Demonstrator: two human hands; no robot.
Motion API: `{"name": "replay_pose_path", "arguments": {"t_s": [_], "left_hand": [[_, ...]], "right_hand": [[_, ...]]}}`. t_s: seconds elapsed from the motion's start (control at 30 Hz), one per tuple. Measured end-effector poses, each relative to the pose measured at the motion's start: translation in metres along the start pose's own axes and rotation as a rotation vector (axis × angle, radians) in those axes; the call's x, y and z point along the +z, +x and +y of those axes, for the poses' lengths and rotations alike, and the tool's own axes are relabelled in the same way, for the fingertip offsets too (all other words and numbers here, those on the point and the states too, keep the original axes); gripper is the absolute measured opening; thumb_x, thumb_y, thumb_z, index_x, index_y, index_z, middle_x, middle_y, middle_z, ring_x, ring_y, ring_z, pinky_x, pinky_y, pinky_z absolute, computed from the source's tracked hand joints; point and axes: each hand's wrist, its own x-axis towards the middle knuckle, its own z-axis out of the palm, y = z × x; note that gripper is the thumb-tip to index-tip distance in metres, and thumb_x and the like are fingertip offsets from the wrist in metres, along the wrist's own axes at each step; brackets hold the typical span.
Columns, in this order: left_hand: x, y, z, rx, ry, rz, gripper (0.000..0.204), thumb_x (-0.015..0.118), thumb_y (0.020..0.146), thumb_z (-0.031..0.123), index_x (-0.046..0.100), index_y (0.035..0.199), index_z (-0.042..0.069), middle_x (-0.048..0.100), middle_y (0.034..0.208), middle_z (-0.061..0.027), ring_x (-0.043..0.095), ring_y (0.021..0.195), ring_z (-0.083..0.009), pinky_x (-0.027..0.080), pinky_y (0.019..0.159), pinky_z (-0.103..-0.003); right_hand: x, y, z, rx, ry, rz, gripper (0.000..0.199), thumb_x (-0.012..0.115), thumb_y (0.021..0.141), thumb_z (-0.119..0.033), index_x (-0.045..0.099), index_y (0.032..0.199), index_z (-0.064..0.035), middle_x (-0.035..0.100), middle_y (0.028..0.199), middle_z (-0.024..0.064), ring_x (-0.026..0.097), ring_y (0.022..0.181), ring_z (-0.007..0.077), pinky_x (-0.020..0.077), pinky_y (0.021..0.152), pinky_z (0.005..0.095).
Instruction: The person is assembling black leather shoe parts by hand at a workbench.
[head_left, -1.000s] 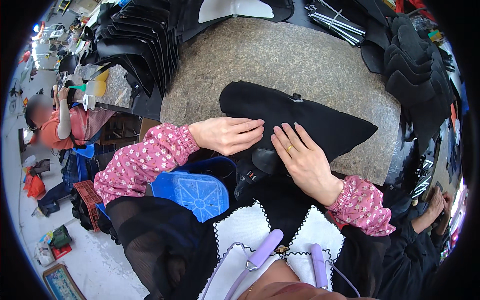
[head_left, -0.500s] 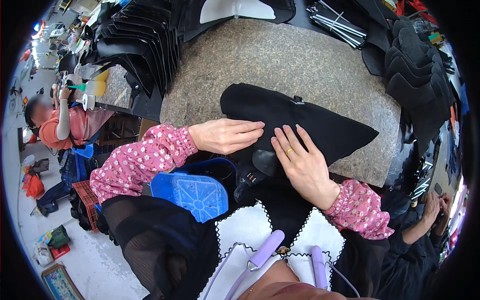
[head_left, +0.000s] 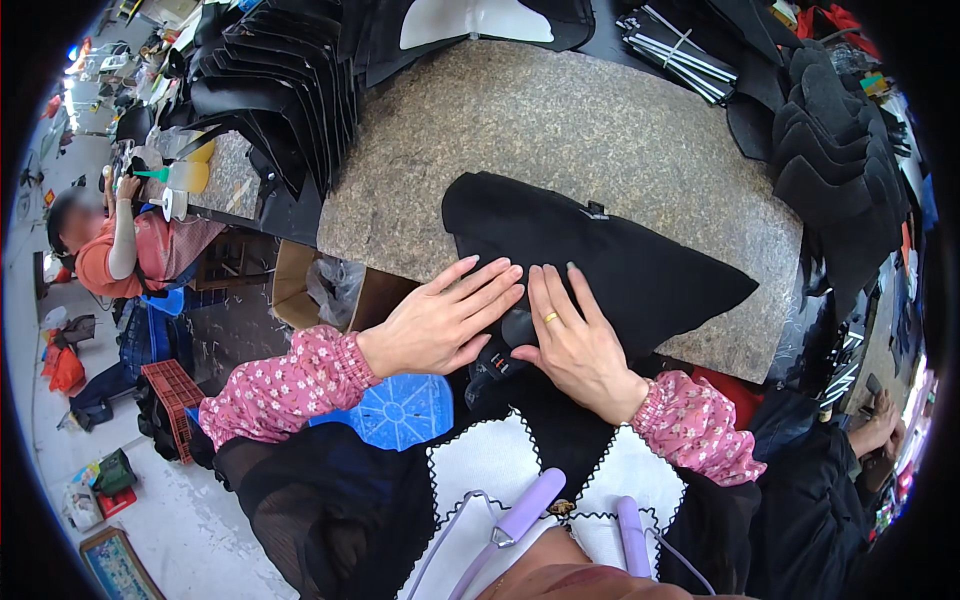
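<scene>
A black fabric piece lies flat on the speckled stone table, its near edge hanging over the table's front. My left hand rests flat on the piece's near left edge, fingers spread. My right hand, wearing a ring, presses flat beside it, fingers pointing away from me. The fingertips of the two hands almost touch. Neither hand grips anything. A dark bundle sits under my palms at the table edge.
Stacks of black fabric pieces lie at the back left and along the right side. A blue plastic stool stands below the table. A person in orange sits at left; another person's hand is at right.
My right hand has slid left toward my left hand, so the fingertips now sit close together on the black piece. The left hand has barely moved.
</scene>
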Motion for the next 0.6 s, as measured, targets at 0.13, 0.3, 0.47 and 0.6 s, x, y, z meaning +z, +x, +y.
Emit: {"name": "replay_pose_path", "arguments": {"t_s": [0.13, 0.3, 0.47, 0.6], "left_hand": [[-0.002, 0.002, 0.003, -0.023, 0.087, -0.001, 0.062, 0.055, 0.079, 0.022, 0.038, 0.134, 0.0, 0.036, 0.141, -0.0146, 0.028, 0.135, -0.0254, 0.023, 0.107, -0.041], [-0.005, 0.019, 0.006, -0.035, 0.118, 0.073, 0.06, 0.055, 0.079, 0.023, 0.04, 0.135, 0.005, 0.046, 0.128, -0.0099, 0.044, 0.119, -0.0207, 0.032, 0.094, -0.04], [0.001, 0.065, 0.004, 0.106, 0.132, 0.192, 0.054, 0.057, 0.074, 0.022, 0.049, 0.123, 0.0, 0.05, 0.118, -0.0091, 0.047, 0.106, -0.0213, 0.036, 0.089, -0.036], [0.004, 0.063, 0.008, 0.157, 0.193, 0.173, 0.052, 0.056, 0.074, 0.02, 0.051, 0.117, -0.007, 0.046, 0.128, -0.0175, 0.041, 0.123, -0.0289, 0.033, 0.102, -0.039]], "right_hand": [[-0.003, -0.007, 0.001, -0.051, 0.243, 0.062, 0.065, 0.059, 0.08, -0.041, 0.05, 0.115, 0.0132, 0.048, 0.123, 0.0256, 0.045, 0.119, 0.036, 0.0338, 0.103, 0.0427], [-0.004, -0.014, 0.001, -0.011, 0.463, 0.151, 0.049, 0.067, 0.076, -0.026, 0.055, 0.11, 0.007, 0.055, 0.118, 0.0197, 0.048, 0.116, 0.0319, 0.0347, 0.103, 0.0428], [-0.004, -0.02, -0.006, -0.008, 0.247, 0.169, 0.04, 0.067, 0.076, -0.021, 0.057, 0.105, 0.005, 0.057, 0.111, 0.0193, 0.052, 0.11, 0.0316, 0.0374, 0.1, 0.0437], [-0.015, -0.023, 0.009, 0.214, 0.284, 0.335, 0.034, 0.066, 0.075, -0.012, 0.057, 0.105, 0.0035, 0.058, 0.11, 0.0179, 0.053, 0.109, 0.031, 0.0392, 0.099, 0.0433]]}}
